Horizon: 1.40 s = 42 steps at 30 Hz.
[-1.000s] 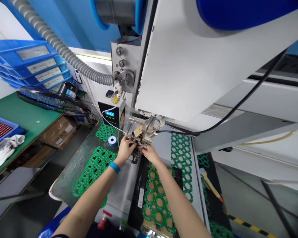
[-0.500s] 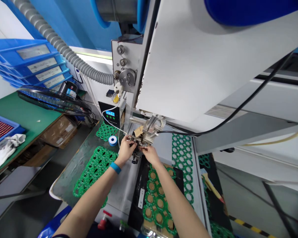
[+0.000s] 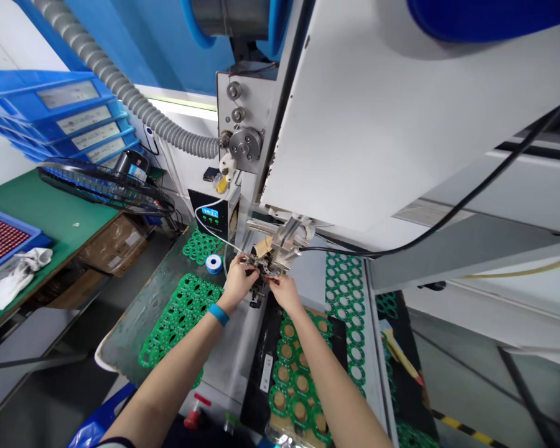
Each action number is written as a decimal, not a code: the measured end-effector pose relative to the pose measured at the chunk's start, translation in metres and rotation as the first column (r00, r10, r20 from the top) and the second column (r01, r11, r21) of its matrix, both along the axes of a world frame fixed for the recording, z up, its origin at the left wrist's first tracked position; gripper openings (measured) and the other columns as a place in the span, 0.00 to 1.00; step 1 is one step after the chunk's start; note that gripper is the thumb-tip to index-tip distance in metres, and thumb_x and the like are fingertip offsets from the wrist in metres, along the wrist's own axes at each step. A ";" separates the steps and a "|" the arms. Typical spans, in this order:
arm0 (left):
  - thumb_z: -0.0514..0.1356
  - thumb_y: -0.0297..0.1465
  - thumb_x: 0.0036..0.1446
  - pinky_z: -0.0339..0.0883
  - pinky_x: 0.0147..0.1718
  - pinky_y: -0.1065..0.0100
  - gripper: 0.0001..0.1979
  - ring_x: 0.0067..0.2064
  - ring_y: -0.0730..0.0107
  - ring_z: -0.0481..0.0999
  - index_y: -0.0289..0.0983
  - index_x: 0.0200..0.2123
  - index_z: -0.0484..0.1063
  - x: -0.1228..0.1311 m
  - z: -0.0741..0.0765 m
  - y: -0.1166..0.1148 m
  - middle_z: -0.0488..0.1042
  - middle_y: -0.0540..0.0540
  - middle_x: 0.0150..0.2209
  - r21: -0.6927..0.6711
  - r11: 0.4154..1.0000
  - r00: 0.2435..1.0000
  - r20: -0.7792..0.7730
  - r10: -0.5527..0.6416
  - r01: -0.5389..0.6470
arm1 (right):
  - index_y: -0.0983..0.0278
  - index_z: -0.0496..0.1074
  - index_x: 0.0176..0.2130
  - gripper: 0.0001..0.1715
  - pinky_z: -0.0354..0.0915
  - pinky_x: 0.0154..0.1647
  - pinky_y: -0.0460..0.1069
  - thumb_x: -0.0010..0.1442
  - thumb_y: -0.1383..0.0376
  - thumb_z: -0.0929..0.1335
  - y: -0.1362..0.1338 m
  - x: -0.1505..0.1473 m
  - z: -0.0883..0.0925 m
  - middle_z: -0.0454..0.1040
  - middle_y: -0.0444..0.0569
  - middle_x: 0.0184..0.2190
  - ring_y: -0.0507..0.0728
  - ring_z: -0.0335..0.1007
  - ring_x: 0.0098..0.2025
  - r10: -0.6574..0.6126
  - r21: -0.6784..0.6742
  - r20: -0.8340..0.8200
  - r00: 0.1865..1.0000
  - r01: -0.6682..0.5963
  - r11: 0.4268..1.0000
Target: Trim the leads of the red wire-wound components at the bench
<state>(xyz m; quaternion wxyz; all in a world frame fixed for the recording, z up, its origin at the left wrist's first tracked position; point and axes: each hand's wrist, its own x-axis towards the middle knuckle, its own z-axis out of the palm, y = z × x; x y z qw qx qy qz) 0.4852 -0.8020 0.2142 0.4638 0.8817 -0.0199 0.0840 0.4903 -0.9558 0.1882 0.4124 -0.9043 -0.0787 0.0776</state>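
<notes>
Both hands are up at the metal soldering head [image 3: 273, 258] of a bench machine. My left hand [image 3: 239, 283], with a blue wristband [image 3: 218, 314] below it, has its fingers closed on the left side of the head, where a thin white tube [image 3: 221, 233] comes in. My right hand [image 3: 284, 291] pinches at the head's lower right side; the small part between its fingertips is too hidden to name. Under my right forearm lie green ring-shaped circuit boards [image 3: 300, 382] on a dark fixture [image 3: 256, 398].
More green circuit boards [image 3: 182, 317] lie on the bench at left, near a small solder reel [image 3: 213, 264]. A controller with a lit display [image 3: 210, 213] stands behind. Another board strip [image 3: 345, 298] is at right. A fan [image 3: 107, 183] and blue bins [image 3: 74, 118] are far left.
The view has shifted slightly, so the scene sits a little further right. Both hands stay at the soldering head, with only slight finger movement.
</notes>
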 end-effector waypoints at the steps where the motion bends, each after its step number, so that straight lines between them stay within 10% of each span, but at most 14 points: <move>1: 0.61 0.25 0.49 0.63 0.52 0.61 0.06 0.50 0.62 0.68 0.37 0.28 0.78 0.000 0.000 0.000 0.69 0.43 0.43 0.001 1.000 1.000 -0.001 -0.001 0.001 | 0.67 0.71 0.35 0.12 0.67 0.41 0.53 0.60 0.60 0.65 0.000 0.000 0.000 0.74 0.46 0.34 0.53 0.71 0.36 -0.002 0.002 0.006 1.000 0.002 1.000; 42: 0.63 0.28 0.46 0.60 0.53 0.57 0.08 0.54 0.55 0.62 0.40 0.32 0.79 -0.001 -0.003 0.000 0.68 0.42 0.47 0.109 0.992 0.996 -0.061 -0.059 0.065 | 0.66 0.71 0.37 0.12 0.68 0.41 0.53 0.61 0.60 0.64 0.000 -0.003 -0.005 0.74 0.47 0.36 0.53 0.71 0.36 -0.011 0.061 0.038 0.999 0.009 0.998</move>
